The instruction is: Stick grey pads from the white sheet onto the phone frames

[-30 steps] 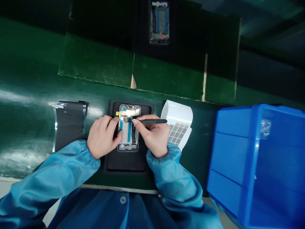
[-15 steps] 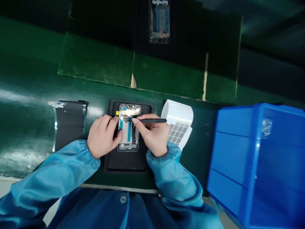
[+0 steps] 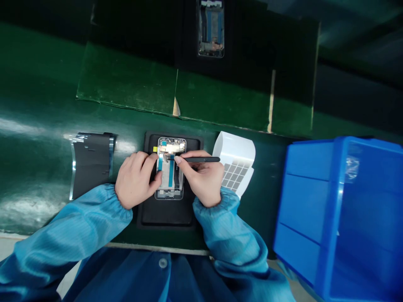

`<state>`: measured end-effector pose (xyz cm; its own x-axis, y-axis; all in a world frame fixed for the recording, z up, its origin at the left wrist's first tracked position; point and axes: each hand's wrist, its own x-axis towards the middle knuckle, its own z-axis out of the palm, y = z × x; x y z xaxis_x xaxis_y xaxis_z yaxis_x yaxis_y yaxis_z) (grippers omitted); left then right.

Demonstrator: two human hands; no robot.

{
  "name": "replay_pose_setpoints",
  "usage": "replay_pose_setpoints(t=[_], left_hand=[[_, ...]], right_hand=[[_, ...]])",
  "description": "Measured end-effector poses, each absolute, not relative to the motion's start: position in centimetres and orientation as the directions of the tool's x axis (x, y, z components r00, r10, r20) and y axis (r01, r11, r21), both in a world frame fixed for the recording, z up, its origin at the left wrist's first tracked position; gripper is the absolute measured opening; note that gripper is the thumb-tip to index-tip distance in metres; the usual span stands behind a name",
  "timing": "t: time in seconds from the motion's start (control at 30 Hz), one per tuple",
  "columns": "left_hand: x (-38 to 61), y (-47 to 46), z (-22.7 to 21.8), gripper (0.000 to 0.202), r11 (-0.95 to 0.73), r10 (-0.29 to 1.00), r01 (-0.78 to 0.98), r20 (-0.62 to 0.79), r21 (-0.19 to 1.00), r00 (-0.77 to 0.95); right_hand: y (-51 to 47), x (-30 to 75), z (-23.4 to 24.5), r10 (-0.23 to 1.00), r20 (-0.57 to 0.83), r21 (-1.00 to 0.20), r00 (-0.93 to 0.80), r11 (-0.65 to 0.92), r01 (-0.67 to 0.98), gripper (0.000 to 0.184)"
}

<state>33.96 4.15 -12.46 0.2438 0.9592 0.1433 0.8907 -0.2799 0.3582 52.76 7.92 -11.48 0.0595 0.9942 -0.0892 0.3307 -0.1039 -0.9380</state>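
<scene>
An opened phone frame (image 3: pixel 170 167) with blue strips inside lies on a black mat (image 3: pixel 166 209) in front of me. My left hand (image 3: pixel 136 179) grips the frame's left edge, thumb on its face and fingers curled round it. My right hand (image 3: pixel 203 178) pinches a thin black tool (image 3: pixel 197 160) like a pen; its tip rests on the frame's upper middle.
A curved black sheet with shiny edges (image 3: pixel 91 161) lies to the left. A white sheet with a grid of grey pads (image 3: pixel 235 163) lies to the right. A large blue bin (image 3: pixel 340 218) stands at the right edge. Another phone frame (image 3: pixel 211 28) lies far back on the green bench.
</scene>
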Motion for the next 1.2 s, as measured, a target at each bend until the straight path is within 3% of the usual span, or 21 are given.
replay_pose_setpoints(t=[0.5,0.87,1.2], left_hand=[[33.8,4.0,-12.5,0.035,-0.301,0.952,0.890,0.158,0.343,0.262],[33.9,4.1,-11.7,0.040,-0.355,0.934,0.914,0.117,0.194,0.338],[34.2,4.0,-11.2,0.039,-0.355,0.932,0.924,0.132,0.140,0.337]], right_hand=[[7.9,52.8,-11.7,0.995,-0.081,-0.942,0.051,-0.093,0.322,0.013],[7.9,52.8,-11.9,0.995,-0.081,-0.940,0.055,-0.095,0.326,0.015],[8.2,53.1,-12.0,0.992,-0.096,-0.954,0.080,-0.115,0.278,0.019]])
